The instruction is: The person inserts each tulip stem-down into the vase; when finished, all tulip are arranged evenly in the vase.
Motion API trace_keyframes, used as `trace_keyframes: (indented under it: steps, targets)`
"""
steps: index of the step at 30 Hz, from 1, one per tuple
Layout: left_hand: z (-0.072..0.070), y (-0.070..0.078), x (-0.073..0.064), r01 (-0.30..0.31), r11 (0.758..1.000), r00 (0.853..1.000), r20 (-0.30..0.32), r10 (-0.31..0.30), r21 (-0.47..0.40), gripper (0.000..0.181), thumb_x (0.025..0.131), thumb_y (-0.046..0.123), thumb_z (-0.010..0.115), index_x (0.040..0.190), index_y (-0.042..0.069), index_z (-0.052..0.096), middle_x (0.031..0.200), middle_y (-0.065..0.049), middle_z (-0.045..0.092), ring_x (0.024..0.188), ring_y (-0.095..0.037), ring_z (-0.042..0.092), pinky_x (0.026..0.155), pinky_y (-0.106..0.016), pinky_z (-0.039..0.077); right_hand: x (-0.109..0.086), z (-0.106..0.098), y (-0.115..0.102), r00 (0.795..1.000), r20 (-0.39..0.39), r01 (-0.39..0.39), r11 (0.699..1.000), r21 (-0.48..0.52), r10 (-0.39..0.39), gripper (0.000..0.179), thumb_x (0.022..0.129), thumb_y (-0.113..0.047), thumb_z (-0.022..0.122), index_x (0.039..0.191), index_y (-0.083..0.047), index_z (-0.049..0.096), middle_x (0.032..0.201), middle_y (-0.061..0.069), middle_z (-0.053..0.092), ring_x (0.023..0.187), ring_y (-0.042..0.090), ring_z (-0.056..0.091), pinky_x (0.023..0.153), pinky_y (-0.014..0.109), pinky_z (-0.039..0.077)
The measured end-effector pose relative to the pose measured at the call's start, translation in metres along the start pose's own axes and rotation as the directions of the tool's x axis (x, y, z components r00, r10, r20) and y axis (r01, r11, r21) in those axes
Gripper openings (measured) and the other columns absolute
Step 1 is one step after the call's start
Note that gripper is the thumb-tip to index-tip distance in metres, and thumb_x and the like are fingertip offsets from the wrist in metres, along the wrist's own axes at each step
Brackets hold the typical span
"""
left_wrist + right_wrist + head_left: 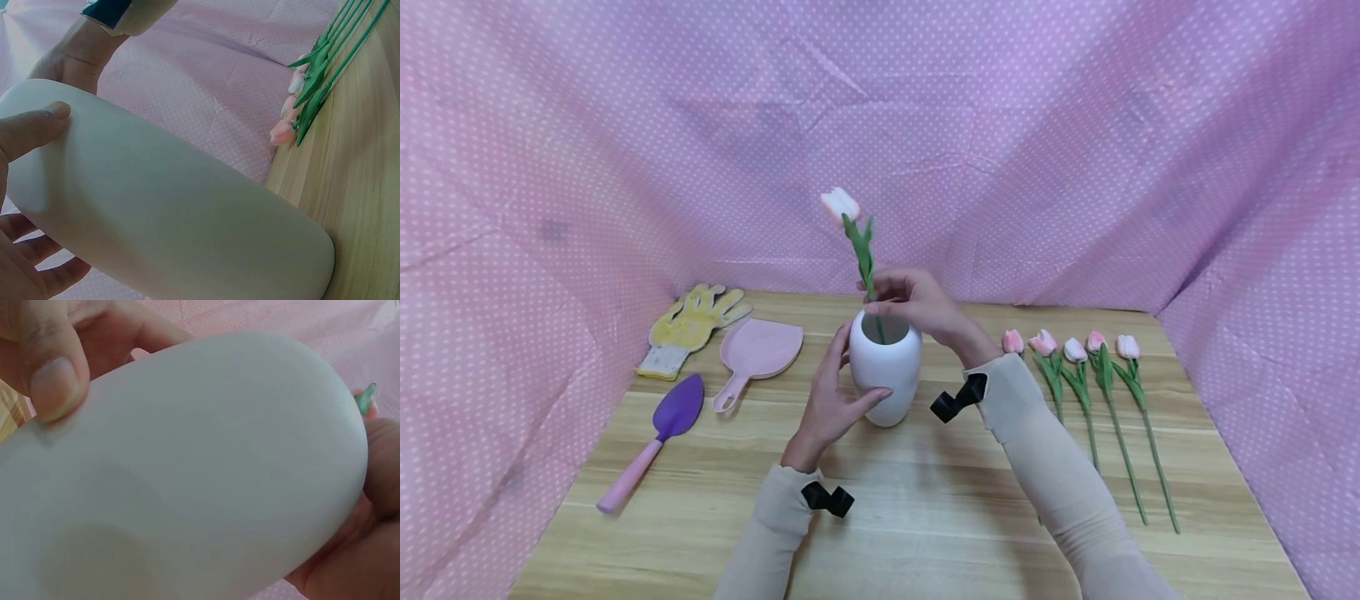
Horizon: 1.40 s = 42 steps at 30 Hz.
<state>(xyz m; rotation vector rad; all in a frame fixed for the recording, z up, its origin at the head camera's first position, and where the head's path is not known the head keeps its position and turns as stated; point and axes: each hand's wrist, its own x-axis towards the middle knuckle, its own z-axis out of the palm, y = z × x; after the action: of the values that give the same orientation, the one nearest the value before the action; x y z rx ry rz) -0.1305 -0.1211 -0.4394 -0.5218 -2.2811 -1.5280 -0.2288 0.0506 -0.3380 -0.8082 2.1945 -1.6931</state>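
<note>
table point(925, 517): we stand the white vase point(885, 371) mid-board | left hand point(831, 400): fingers and thumb curl round its belly, steadying it | right hand point(917, 302): pinches the tulip point(850, 229) stem at the mouth, lower stem inside | five spare tulips point(1078, 354) lie right (within reach) | trowel point(658, 433), scoop, glove left

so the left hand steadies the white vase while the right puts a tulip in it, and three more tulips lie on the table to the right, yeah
Not quite: the head view shows five tulips lying on the table to the right, not three. The rest holds: the left hand steadies the white vase while the right hand holds a tulip with its stem in the vase's mouth.
</note>
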Motion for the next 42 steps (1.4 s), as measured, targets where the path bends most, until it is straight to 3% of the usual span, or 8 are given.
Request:
trace_keyframes:
  steps: [8, 13, 16, 20, 24, 34, 42]
  targets:
    - [0.0, 0.0, 0.0, 0.013, 1.0, 1.0, 0.0, -0.013, 0.005, 0.103, 0.076, 0.012, 0.088, 0.158, 0.015, 0.025, 0.157, -0.011, 0.042, 0.138, -0.035, 0.05, 0.108, -0.056, 0.047, -0.001, 0.0, 0.0, 1.0, 0.014, 0.013, 1.0, -0.026, -0.013, 0.03, 0.089, -0.004, 0.071, 0.117, 0.005, 0.068, 0.101, 0.015, 0.071, 0.09, 0.013, 0.066, 0.085, 0.026, 0.055]
    - [0.0, 0.0, 0.0, 0.003, 1.0, 1.0, -0.002, -0.003, 0.0, 0.103, 0.076, 0.011, 0.088, 0.157, 0.011, 0.026, 0.157, -0.012, 0.043, 0.138, -0.035, 0.049, 0.108, -0.057, 0.047, -0.003, -0.001, 0.001, 1.0, -0.014, 0.021, 0.999, 0.039, -0.021, 0.027, 0.091, -0.004, 0.068, 0.115, 0.008, 0.068, 0.093, 0.001, 0.07, 0.084, 0.011, 0.063, 0.08, 0.025, 0.052]
    - [0.0, 0.0, 0.0, -0.006, 1.0, 1.0, -0.005, 0.007, 0.004, 0.103, 0.075, 0.011, 0.088, 0.158, 0.012, 0.026, 0.157, -0.013, 0.043, 0.138, -0.035, 0.049, 0.108, -0.057, 0.047, -0.003, -0.001, 0.001, 0.999, -0.045, 0.001, 0.997, 0.072, 0.002, 0.026, 0.093, -0.006, 0.066, 0.115, 0.007, 0.067, 0.093, -0.006, 0.071, 0.086, 0.01, 0.063, 0.084, 0.025, 0.051]
    - [0.0, 0.0, 0.001, -0.015, 1.0, 1.0, -0.008, 0.015, 0.008, 0.103, 0.075, 0.011, 0.088, 0.157, 0.012, 0.026, 0.156, -0.013, 0.043, 0.138, -0.035, 0.049, 0.107, -0.057, 0.048, -0.002, 0.0, 0.0, 0.996, -0.085, -0.03, 0.994, 0.1, 0.038, 0.026, 0.094, -0.009, 0.067, 0.115, 0.006, 0.068, 0.093, -0.008, 0.072, 0.091, 0.01, 0.065, 0.092, 0.028, 0.05]
    - [0.0, 0.001, 0.0, -0.005, 1.0, 1.0, -0.005, 0.005, 0.004, 0.102, 0.076, 0.012, 0.088, 0.157, 0.014, 0.026, 0.157, -0.013, 0.043, 0.137, -0.035, 0.05, 0.106, -0.056, 0.048, -0.001, 0.001, -0.003, 0.994, -0.097, -0.037, 0.994, 0.105, 0.048, 0.024, 0.094, -0.008, 0.068, 0.113, 0.005, 0.068, 0.091, -0.009, 0.071, 0.09, 0.01, 0.065, 0.092, 0.029, 0.05]
    - [0.0, 0.0, 0.0, -0.001, 1.0, 1.0, -0.008, 0.001, 0.007, 0.102, 0.076, 0.011, 0.087, 0.158, 0.011, 0.025, 0.157, -0.015, 0.042, 0.137, -0.037, 0.05, 0.107, -0.056, 0.048, 0.0, 0.003, -0.01, 1.0, 0.011, -0.03, 0.999, 0.039, 0.029, 0.023, 0.093, -0.005, 0.067, 0.113, 0.006, 0.07, 0.102, 0.01, 0.073, 0.09, 0.011, 0.065, 0.086, 0.026, 0.052]
    - [0.0, 0.0, 0.0, 0.006, 1.0, 1.0, -0.004, -0.006, 0.015, 0.104, 0.076, 0.009, 0.087, 0.158, 0.008, 0.023, 0.159, -0.017, 0.038, 0.139, -0.039, 0.047, 0.109, -0.058, 0.046, 0.0, 0.0, -0.006, 0.985, 0.17, 0.018, 1.0, 0.008, -0.019, 0.018, 0.091, -0.005, 0.069, 0.106, 0.003, 0.073, 0.107, 0.015, 0.074, 0.106, 0.022, 0.066, 0.098, 0.034, 0.049]
